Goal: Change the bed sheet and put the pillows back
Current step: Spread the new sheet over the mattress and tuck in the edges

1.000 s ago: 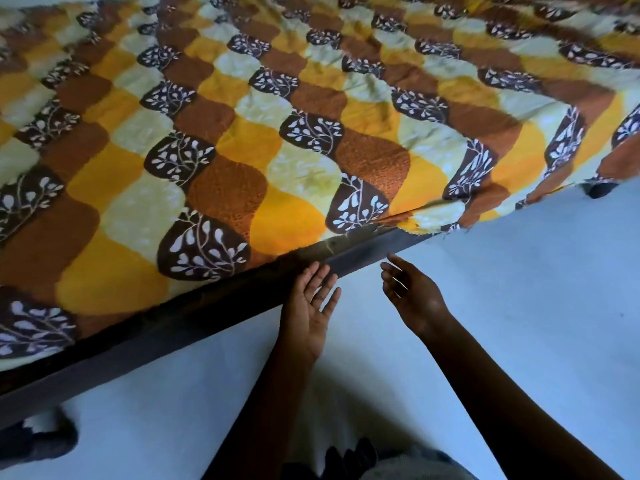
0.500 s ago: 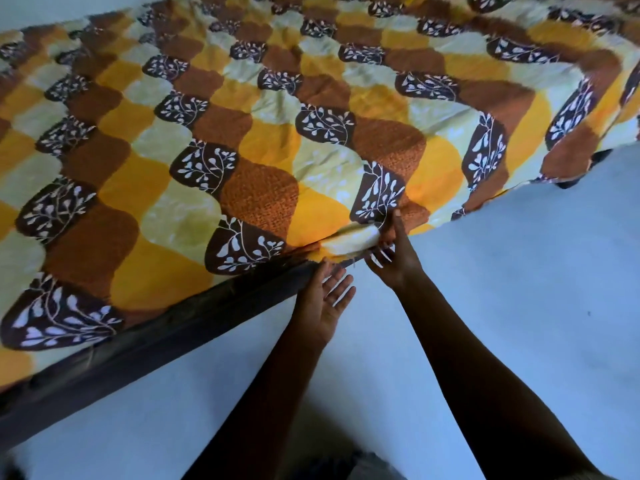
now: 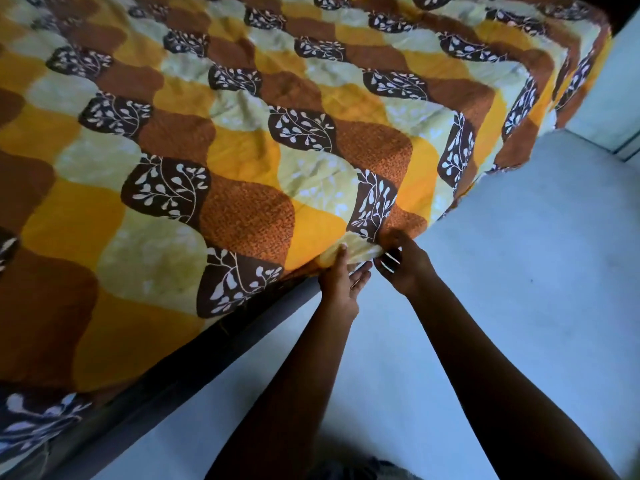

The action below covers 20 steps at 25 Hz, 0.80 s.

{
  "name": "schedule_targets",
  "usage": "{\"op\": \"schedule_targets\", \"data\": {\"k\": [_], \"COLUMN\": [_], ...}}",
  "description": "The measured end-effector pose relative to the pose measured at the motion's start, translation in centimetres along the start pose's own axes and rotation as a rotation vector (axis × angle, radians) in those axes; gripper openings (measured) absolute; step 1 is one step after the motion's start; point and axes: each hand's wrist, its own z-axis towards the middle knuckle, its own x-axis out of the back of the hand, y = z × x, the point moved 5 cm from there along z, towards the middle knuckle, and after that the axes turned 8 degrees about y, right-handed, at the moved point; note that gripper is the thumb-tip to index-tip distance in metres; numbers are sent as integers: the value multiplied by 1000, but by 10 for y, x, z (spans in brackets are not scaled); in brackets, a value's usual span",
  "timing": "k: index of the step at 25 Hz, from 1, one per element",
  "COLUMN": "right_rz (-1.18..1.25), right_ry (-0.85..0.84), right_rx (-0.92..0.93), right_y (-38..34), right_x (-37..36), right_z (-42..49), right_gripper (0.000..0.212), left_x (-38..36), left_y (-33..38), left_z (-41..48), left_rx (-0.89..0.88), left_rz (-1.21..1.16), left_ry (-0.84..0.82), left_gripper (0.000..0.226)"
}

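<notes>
Bed sheet (image 3: 242,150) spread across the whole bed, scalloped print of orange, brown, pale green and dark patches with white leaf sprigs, lightly creased, draped over the near side and down the far right end. Near edge gathered into a small pale fold at the side of the mattress, just above the dark bed frame (image 3: 221,348). Left hand (image 3: 341,282) at that fold, thumb laid on top of the cloth, fingers stretched out underneath, hem pinched between them. Right hand (image 3: 403,268) just beside it, on the same fold from the right, fingers curled round the sheet's edge, back of the hand toward the camera. Both forearms bare, reaching up from the bottom of the view over the pale floor (image 3: 519,271). Scrap of grey clothing (image 3: 381,471) at the bottom edge. Pale wall (image 3: 616,81) at the upper right, beyond the bed's corner. Further left, sheet's edge loose over the frame, dark rail exposed below it.
</notes>
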Motion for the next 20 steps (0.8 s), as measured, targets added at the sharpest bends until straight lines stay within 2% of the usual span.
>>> {"op": "schedule_targets", "data": {"k": [3,5,9,12,14,16,20], "right_rz": [-37,-84,-242,-130,89,286,309], "right_ry": [76,103,118,-29,-141,-275,-517], "right_rx": [55,89,168,108,-4,-104,-121], "right_y": [-4,-5,-8,-10,-13,-18,-32], "right_x": [-1,3,13,12,10,5,-6], "right_z": [2,8,24,31,31,31,25], "right_gripper": [10,10,26,25,16,17,32], "left_x": [17,25,-3,-23,-30,-32,-31], "left_y": [-3,-5,15,20,13,12,23], "left_z": [-8,-18,-30,-32,-31,-29,-32], "left_rx": [49,67,-1,-38,-67,-103,-146], "left_rz": [38,22,-285,-485,-579,-667,-713], "left_ry": [15,45,-108,-159,-214,-284,-329], "left_gripper": [24,25,23,29,35,37,45]}}
